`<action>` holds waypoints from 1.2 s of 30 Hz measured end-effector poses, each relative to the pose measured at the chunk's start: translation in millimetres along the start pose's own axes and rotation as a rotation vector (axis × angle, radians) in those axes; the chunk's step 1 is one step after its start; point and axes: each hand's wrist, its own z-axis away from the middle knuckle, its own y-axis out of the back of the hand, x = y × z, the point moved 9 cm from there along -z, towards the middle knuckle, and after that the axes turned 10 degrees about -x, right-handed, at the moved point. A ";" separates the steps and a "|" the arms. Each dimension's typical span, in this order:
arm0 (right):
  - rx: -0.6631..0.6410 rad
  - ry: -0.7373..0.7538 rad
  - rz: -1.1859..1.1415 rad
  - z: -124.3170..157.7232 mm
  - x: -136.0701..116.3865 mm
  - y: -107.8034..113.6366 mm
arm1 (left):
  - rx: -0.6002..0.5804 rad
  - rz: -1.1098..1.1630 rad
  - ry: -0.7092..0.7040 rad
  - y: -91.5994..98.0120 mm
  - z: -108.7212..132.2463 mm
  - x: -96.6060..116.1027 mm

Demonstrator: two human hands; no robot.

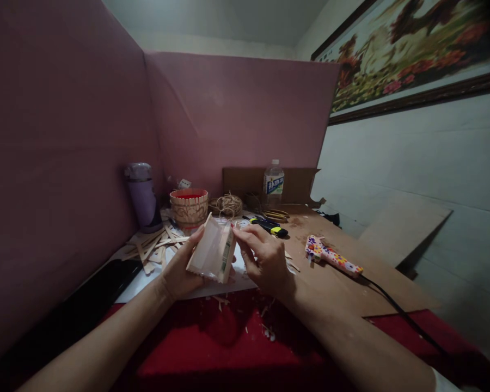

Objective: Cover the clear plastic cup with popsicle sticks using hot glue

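A small open carton, pale inside with a printed side and wooden craft sticks along its outer walls, is tilted in front of me. My left hand is wrapped around its left side and base. My right hand pinches the upper right edge of the carton, with thumb and forefinger together beside a small red spot. Whether a separate small piece lies between those fingertips is hidden. Loose wooden craft sticks lie beyond my left hand on white paper.
Behind stand a purple tumbler, a stick-covered pot, a twine coil and a plastic bottle. A yellow-black utility knife and scissors lie beyond my right hand. A corded flowered glue gun rests on cardboard at right.
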 end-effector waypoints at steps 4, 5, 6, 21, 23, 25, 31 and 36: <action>0.021 -0.002 -0.029 -0.8 1.5 1.2 | 0.033 -0.028 0.004 0.3 0.1 -0.7; 0.038 -0.012 -0.047 -1.2 3.2 2.3 | 0.048 -0.038 0.001 1.8 0.2 -0.9; 0.058 -0.025 -0.067 -1.4 5.4 3.7 | 0.062 -0.046 -0.001 4.1 0.3 -1.4; 0.018 -0.171 0.043 -1.4 16.7 -3.1 | 0.070 -0.057 -0.056 26.7 6.0 -4.7; 0.011 -0.150 0.077 -1.6 13.4 -4.7 | 0.078 -0.070 -0.066 19.0 4.1 -1.7; 0.013 -0.121 0.087 -1.4 9.9 -5.6 | 0.089 -0.079 -0.086 10.9 2.8 2.5; 0.118 -0.175 0.009 2.1 16.2 2.8 | 0.161 -0.102 -0.080 2.8 3.2 7.4; 0.125 -0.070 -0.049 0.3 9.7 4.8 | 0.156 -0.135 -0.048 4.2 1.4 4.2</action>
